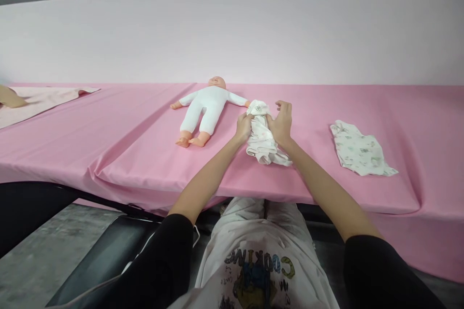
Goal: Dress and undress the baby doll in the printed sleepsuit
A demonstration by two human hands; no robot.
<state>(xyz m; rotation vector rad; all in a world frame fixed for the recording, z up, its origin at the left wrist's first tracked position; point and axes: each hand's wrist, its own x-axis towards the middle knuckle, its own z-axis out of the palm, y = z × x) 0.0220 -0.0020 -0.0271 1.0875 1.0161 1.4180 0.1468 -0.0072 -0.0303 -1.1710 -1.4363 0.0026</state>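
Note:
A bunched white baby garment (261,137) with a small print lies gathered between my two hands, close to the near edge of the pink-covered table. My left hand (244,127) is closed on its left side. On the other side my right hand (282,122) pinches the cloth with the thumb, while its other fingers are raised and bent. Just left of my hands a baby doll (207,104) in a white suit lies on its back, its arm reaching near the garment. A second printed baby garment (360,149) lies flat to the right.
Pink cloth (145,154) covers the table, with folds at left and right. A white wall panel (232,34) rises along the back. At far left are a pale cloth (47,101) and a tan object (10,97). A black seat (108,251) stands below at left.

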